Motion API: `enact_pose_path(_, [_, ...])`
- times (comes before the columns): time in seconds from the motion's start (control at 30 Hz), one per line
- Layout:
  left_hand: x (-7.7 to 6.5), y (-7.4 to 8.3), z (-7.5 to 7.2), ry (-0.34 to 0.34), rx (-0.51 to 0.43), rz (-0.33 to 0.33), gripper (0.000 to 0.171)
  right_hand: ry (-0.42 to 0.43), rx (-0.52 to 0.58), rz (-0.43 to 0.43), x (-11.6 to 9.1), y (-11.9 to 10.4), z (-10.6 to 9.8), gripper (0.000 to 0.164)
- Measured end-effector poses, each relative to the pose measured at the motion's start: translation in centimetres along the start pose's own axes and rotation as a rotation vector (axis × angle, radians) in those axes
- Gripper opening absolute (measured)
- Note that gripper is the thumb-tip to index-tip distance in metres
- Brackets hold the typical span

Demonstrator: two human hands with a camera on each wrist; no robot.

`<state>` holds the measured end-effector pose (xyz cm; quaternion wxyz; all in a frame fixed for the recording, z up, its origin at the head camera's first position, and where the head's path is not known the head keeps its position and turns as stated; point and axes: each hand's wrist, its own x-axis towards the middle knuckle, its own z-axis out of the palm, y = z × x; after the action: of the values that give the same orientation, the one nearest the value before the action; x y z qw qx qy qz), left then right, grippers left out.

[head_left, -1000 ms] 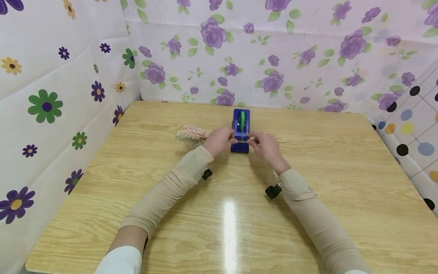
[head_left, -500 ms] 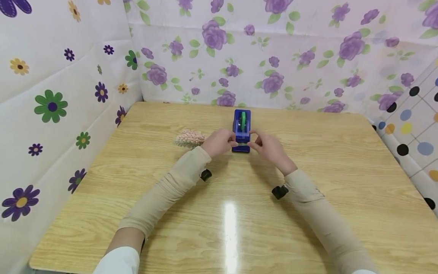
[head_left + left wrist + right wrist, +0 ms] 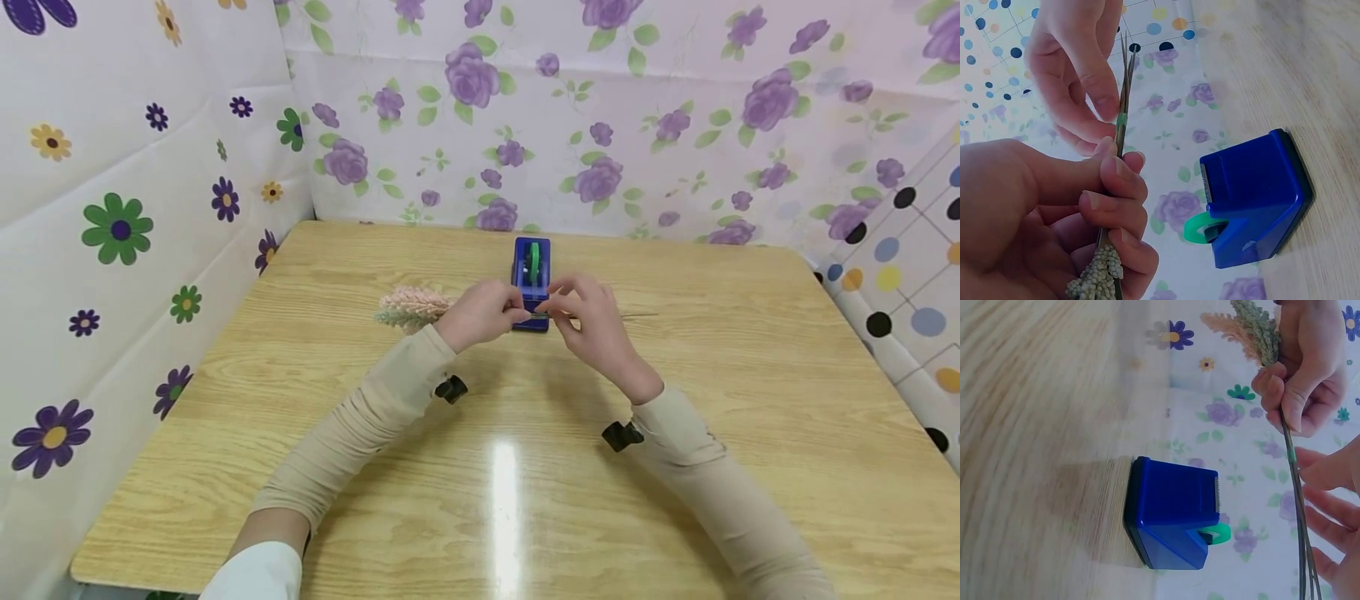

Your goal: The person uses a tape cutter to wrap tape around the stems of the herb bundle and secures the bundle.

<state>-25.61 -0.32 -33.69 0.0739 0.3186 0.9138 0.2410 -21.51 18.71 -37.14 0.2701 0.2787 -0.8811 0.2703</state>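
Note:
A bunch of artificial flowers [image 3: 411, 305], with pink and pale green beaded heads on thin dark stems [image 3: 1297, 494], lies across my left hand [image 3: 483, 312]. Left fingers and thumb grip the stems just below the heads. A narrow band of green tape [image 3: 1122, 119] circles the stems right beyond that grip. At this band is my right hand [image 3: 596, 329], its thumb and forefinger tips touching beside the stems while the other fingers stay spread and loosely bent. Directly behind both hands stands a blue tape dispenser [image 3: 532, 271] with a green roll [image 3: 1215, 534] and a toothed cutter.
The wood-grain table [image 3: 420, 500] extends around the hands on every side. Flower-printed cloth [image 3: 420, 75] rises behind its back edge and along the left. Small black wrist cameras [image 3: 452, 389] hang under both forearms.
Both hands were at the dispenser's front end; they have come slightly away with the stems. The right fingers have spread and lifted, and more stem length shows to the right.

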Motion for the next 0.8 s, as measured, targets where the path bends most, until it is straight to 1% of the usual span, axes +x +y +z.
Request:
enact_pose_path(0.13, [-0.3, 0.3, 0.1, 0.002, 0.009, -0.011, 0.021, -0.034, 0.008, 0.026, -0.2, -0.2, 0.0, 0.014])
enact_pose_path(0.23, [-0.3, 0.4, 0.2, 0.0, 0.016, -0.009, 0.021, -0.087, 0.026, 0.051, -0.2, -0.2, 0.0, 0.016])
enact_pose_path(0.3, [-0.3, 0.3, 0.3, -0.001, 0.016, 0.002, 0.021, -0.159, 0.034, 0.093, -0.2, -0.3, 0.0, 0.016])
enact_pose_path(0.37, [-0.3, 0.1, 0.3, -0.008, 0.009, 0.012, 0.021, -0.26, 0.06, 0.164, 0.1, -0.4, -0.1, 0.017])
enact_pose_path(0.43, [-0.3, -0.1, 0.4, -0.028, -0.008, 0.015, 0.021, -0.364, 0.08, 0.233, 0.2, -0.5, -0.2, 0.018])
enact_pose_path(0.5, [-0.5, -0.4, 0.5, -0.046, -0.022, 0.01, 0.021, -0.447, 0.084, 0.283, 0.1, -0.6, -0.3, 0.02])
enact_pose_path(0.53, [-0.6, -0.6, 0.6, -0.052, -0.028, 0.004, 0.021, -0.475, 0.082, 0.292, 0.0, -0.5, -0.4, 0.021])
enact_pose_path(0.6, [-0.9, -0.9, 0.7, -0.06, -0.038, -0.008, 0.02, -0.507, 0.072, 0.283, -0.3, -0.3, -0.4, 0.022])
enact_pose_path(0.73, [-1.3, -1.6, 0.7, -0.052, -0.02, -0.015, 0.019, -0.524, 0.057, 0.256, -1.5, 0.4, -0.8, 0.022])
enact_pose_path(0.8, [-1.6, -2.0, 0.7, -0.077, -0.009, -0.013, 0.016, -0.53, 0.058, 0.245, -2.1, 0.8, -1.0, 0.021])
